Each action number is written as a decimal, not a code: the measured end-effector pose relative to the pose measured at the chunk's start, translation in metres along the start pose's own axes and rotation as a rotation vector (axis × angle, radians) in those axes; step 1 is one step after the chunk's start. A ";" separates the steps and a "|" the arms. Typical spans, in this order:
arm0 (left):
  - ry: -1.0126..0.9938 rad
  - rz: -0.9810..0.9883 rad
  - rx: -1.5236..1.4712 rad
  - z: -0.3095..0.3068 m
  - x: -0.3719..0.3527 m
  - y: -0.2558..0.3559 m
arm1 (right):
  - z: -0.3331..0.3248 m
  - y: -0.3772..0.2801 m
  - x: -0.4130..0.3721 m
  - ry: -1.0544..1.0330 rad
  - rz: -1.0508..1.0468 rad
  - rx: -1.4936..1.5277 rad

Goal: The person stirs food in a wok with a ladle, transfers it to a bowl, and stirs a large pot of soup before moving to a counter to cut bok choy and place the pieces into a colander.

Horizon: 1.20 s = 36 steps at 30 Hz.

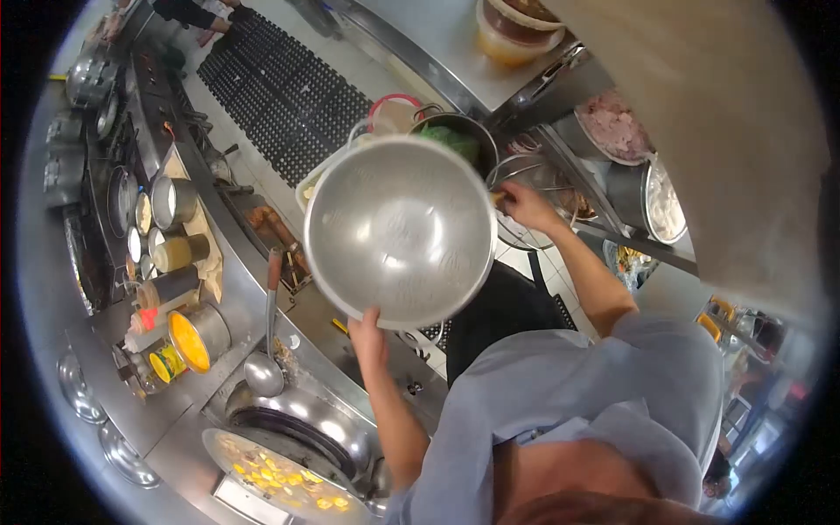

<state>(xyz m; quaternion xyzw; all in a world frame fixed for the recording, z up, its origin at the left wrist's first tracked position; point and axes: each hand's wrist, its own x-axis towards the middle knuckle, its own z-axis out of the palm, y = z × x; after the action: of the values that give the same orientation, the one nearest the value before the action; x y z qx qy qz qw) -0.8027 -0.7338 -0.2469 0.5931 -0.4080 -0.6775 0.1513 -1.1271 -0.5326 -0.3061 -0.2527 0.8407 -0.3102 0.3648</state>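
Observation:
A large, empty metal bowl (385, 262) is held up in front of me, its shiny inside facing the camera. My left hand (368, 343) grips its lower rim, thumb over the edge and the other fingers hidden beneath. At the bowl's right edge my right hand (529, 207) is closed, its fingertips on a small yellowish-brown thing too small to name. Whether this hand also touches the rim I cannot tell. Behind the bowl stands a dark pot with green leaves (451, 138), and a wire strainer (564, 185) is beside the right hand.
On the left counter are a ladle (264, 374), a pot of orange liquid (191, 341), bottles and a stove. A plate of yellow pieces (280, 477) lies at bottom left. Containers of meat (612, 127) stand at right. Another person's leg (188, 12) shows beside the black floor mat (280, 96).

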 end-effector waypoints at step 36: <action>0.681 -0.052 -0.753 -0.097 -0.241 -0.147 | 0.074 -0.289 -0.055 -0.275 -0.994 -0.328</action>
<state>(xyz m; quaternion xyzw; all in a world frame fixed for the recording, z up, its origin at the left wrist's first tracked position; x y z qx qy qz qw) -0.6112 -0.5129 -0.1876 0.6946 -0.0480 -0.5492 0.4622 -0.9793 -0.7185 -0.1172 -0.7121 0.6016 -0.2740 0.2366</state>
